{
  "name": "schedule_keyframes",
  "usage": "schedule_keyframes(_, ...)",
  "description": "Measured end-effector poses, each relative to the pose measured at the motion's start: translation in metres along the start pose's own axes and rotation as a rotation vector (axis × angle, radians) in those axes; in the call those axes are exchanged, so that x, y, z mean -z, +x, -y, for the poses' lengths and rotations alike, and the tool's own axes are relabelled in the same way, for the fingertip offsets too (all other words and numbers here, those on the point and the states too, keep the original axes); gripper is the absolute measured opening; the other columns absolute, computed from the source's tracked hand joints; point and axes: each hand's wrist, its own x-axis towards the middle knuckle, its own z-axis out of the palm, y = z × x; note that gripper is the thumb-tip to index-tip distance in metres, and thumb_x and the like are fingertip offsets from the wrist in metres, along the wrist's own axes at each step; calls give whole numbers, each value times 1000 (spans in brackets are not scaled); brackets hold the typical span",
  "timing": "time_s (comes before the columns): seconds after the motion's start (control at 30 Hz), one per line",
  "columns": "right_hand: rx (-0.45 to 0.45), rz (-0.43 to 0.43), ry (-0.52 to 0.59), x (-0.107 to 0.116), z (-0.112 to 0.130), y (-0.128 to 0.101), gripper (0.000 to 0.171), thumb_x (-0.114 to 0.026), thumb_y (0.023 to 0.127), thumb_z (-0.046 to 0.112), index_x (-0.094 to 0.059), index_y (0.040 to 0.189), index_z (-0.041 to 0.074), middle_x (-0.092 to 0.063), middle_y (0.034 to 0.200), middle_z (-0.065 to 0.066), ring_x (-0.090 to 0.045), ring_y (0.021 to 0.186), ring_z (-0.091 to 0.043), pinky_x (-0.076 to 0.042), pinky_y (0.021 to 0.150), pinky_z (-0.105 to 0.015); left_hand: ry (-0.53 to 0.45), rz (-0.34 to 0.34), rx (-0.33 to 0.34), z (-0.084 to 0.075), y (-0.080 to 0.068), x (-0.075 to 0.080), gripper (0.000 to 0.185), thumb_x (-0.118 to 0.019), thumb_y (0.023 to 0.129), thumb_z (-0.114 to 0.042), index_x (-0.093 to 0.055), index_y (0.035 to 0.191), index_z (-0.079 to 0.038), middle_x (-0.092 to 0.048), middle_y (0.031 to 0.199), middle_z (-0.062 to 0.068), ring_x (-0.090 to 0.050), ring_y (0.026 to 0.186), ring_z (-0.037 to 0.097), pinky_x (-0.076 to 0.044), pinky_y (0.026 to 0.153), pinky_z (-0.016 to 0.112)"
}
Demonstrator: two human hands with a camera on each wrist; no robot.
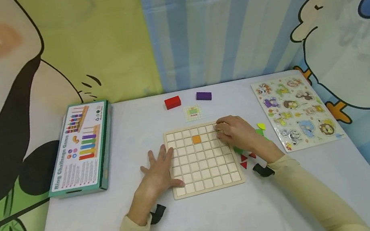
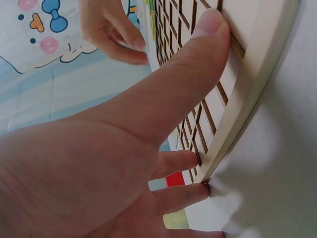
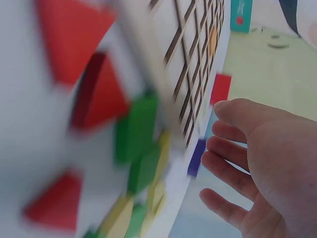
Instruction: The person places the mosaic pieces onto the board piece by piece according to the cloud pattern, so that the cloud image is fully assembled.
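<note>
A wooden grid board (image 1: 197, 164) lies flat on the table, and one orange square (image 1: 196, 139) sits in a cell near its far side. My left hand (image 1: 156, 177) rests with spread fingers along the board's left edge; in the left wrist view its thumb (image 2: 210, 37) presses on the grid. Over the far right corner of the board is my right hand (image 1: 237, 133). In the right wrist view its fingers are loosely bent, with nothing visible between them and the thumb. Red triangles (image 3: 101, 99), green pieces (image 3: 136, 129) and yellow pieces lie right of the board, partly hidden by that hand.
Behind the board lie a small pattern card (image 1: 193, 113), a red block (image 1: 172, 102) and a purple block (image 1: 204, 96). A ring game box (image 1: 80, 149) stands at the left. An animal picture board (image 1: 296, 111) lies at the right. A printed curtain hangs behind the table.
</note>
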Motion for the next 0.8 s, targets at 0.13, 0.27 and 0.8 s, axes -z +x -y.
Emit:
schedule_keyframes(0.13, -66, -14, -26, 10, -15, -15, 29, -72, 95, 18, -72, 118, 1, -68, 125, -17, -63, 118, -34, -49, 101, -53, -3, -1, 0, -1, 0, -1, 121, -93, 68, -39, -23, 161, -8, -9, 170, 22, -1, 150, 61, -17, 99, 89)
schedule_keyframes(0.27, -121, -11, -46, 19, -28, -29, 30, -72, 95, 18, -72, 118, -1, -68, 125, -19, -63, 117, -36, -49, 101, -54, -5, -2, 3, -1, 0, -2, 120, -93, 69, -38, -23, 162, -9, -9, 170, 22, -1, 150, 61, -17, 100, 89)
schedule_keyframes(0.8, -130, -72, -89, 23, -55, -54, 28, -77, 90, 14, -73, 114, -2, -70, 118, -21, -67, 108, -38, -55, 90, -52, -16, -10, -4, 1, 1, -4, 121, -94, 67, -38, -24, 161, -8, -8, 170, 22, 0, 150, 61, -15, 99, 90)
